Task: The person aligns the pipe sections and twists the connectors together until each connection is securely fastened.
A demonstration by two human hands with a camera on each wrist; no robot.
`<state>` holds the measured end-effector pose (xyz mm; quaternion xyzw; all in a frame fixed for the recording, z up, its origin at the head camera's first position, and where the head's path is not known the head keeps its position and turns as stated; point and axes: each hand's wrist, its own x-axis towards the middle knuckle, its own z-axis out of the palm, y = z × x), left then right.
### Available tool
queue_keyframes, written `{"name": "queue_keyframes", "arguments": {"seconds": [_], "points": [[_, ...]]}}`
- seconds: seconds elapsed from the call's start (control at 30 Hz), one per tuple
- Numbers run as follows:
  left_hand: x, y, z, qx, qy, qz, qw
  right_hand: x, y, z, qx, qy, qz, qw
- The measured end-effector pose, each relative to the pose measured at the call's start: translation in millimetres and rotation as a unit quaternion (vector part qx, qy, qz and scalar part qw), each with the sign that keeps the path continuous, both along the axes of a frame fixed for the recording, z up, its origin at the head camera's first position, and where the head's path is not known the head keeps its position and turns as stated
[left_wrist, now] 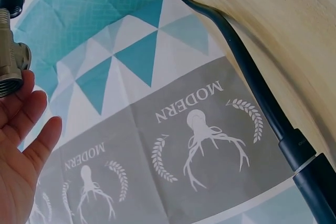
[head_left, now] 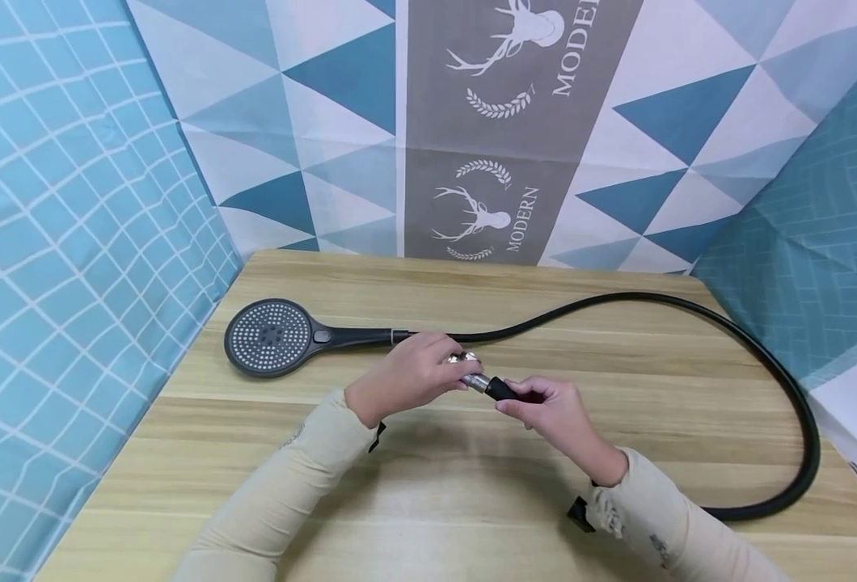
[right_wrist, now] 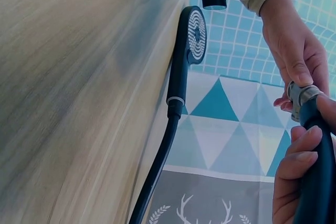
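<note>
Over the middle of the table, my left hand [head_left: 417, 372] pinches a silvery metal T-shaped fitting [head_left: 476, 381] with thumb and fingers. In the left wrist view the fitting [left_wrist: 11, 59] shows a threaded end and a side port. My right hand [head_left: 548, 408] grips the black end of the shower hose [head_left: 501, 389], which meets the fitting's threaded end in line. Seen from the right wrist, fingers of my right hand [right_wrist: 296, 166] wrap around the hose end [right_wrist: 315, 153], and my left thumb presses on the fitting [right_wrist: 303, 97].
A dark handheld shower head [head_left: 268, 338] lies on the wooden table [head_left: 414, 517] at the left, spray face up. The black hose [head_left: 785, 372] runs from its handle in a wide loop around the right side. Patterned sheets [head_left: 341, 121] stand behind and beside the table.
</note>
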<state>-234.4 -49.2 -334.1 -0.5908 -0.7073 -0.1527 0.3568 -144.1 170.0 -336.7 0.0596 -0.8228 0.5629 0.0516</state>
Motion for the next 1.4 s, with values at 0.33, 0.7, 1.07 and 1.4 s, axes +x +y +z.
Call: {"name": "queue_keyframes", "arguments": {"seconds": [0.33,0.7,1.07,1.4], "points": [[-3.0,3.3,0.9,-0.009,0.001,0.005,1.0,-1.8,0.1,0.5,0.001,0.004,0.0,1.0],[-2.2,5.3,4.0,-0.035,-0.012,0.004,0.9993,-6.3,0.7,1.7,0.008,-0.021,0.003,0.9998],[-2.2,3.6,5.7,-0.057,-0.005,-0.006,0.9983,-6.9,-1.9,-2.5,0.008,-0.01,0.007,0.9999],[-4.6,2.1,3.8,-0.047,0.009,-0.029,0.9984,-9.3,-3.4,-4.4,0.005,-0.033,0.01,0.9994]]}}
